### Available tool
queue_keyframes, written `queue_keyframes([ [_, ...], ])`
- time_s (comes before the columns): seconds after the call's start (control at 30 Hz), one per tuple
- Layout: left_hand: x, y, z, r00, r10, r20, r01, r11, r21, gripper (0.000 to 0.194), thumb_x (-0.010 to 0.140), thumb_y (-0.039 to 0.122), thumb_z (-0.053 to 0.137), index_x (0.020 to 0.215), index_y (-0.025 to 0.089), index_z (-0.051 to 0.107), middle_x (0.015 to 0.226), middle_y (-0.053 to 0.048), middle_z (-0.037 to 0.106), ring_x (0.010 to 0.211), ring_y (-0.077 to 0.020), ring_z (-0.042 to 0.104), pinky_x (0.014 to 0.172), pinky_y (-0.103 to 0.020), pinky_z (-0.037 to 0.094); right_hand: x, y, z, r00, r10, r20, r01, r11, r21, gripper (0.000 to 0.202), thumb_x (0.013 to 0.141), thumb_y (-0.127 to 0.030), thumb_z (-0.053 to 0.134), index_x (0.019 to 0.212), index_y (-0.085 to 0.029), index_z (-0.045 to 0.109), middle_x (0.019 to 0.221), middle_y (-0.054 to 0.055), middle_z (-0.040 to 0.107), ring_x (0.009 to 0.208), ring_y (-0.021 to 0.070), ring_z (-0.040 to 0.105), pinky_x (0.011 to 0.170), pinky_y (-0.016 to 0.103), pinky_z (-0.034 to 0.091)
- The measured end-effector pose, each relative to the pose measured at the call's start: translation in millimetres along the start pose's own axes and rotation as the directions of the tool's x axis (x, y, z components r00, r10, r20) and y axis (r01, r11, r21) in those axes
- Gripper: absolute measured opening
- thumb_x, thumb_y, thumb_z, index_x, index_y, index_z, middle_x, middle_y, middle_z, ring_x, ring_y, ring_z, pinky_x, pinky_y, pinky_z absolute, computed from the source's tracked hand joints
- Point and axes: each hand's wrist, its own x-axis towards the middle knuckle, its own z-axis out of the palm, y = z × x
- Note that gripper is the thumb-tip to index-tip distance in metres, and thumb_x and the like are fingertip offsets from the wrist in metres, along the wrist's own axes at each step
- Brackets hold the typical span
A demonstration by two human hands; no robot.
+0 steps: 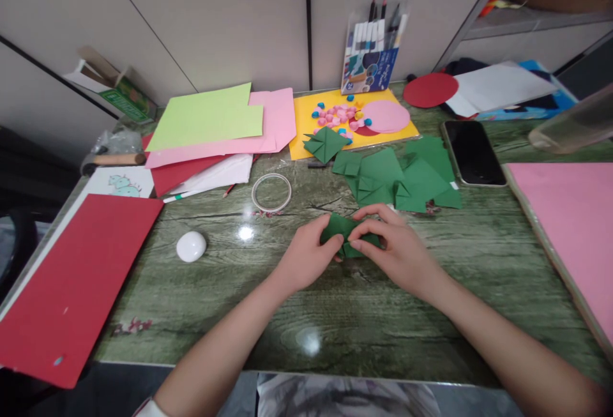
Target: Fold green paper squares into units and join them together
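Observation:
Between my two hands is a small folded piece of green paper (341,225), low over the table's middle. My left hand (311,248) pinches its left side, with the thumb lying on top. From the right, my right hand (390,244) has thumb and index finger pressed together on the paper's other side. My fingers cover part of the folds. Just beyond lie several green paper pieces (383,171), some partly folded. Farther back, a pointed folded green paper shape (326,144) rests at the edge of a yellow sheet (301,129).
Pink and blue paper balls (338,115) sit on the yellow sheet. A pen pack (371,59) leans on the wall. Around me are a phone (474,152), a tape ring (271,193), a white oval object (191,246), red paper (81,283), lime paper (205,120) and pink paper (569,225).

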Motion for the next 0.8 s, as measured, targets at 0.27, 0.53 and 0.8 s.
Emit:
queue_keyframes([
  [0.27,0.0,-3.3,2.6,1.000,-0.010,0.023,0.012,0.996,-0.090,0.010,0.080,0.025,0.048,0.082,0.017,0.053,0.074,0.001,0.053,0.062,-0.0123,0.056,0.059,-0.026,0.049,-0.3,-1.3,2.5,0.998,0.061,-0.002,-0.061,0.998,0.021,0.007,0.079,-0.019,0.056,0.076,-0.022,0.062,0.103,0.006,0.051,0.095,0.0206,0.054,0.080,0.035,0.045],
  [0.53,1.2,-2.8,2.4,0.998,-0.055,0.040,0.058,0.995,-0.080,0.011,0.081,0.027,0.047,0.081,0.016,0.052,0.064,0.002,0.054,0.055,-0.0102,0.052,0.053,-0.022,0.042,0.4,5.2,5.7,0.997,0.080,0.004,-0.080,0.994,0.079,0.007,0.078,-0.021,0.057,0.075,-0.023,0.063,0.102,0.005,0.050,0.097,0.0204,0.053,0.084,0.037,0.042],
  [0.8,3.4,-3.9,2.1,0.994,-0.096,0.048,0.099,0.992,-0.073,0.012,0.080,0.027,0.047,0.080,0.016,0.052,0.059,0.002,0.054,0.051,-0.0097,0.051,0.050,-0.022,0.039,1.1,7.1,8.6,0.995,0.099,-0.005,-0.098,0.989,0.107,0.006,0.077,-0.021,0.059,0.073,-0.022,0.063,0.100,0.005,0.050,0.099,0.0197,0.052,0.088,0.037,0.040],
])
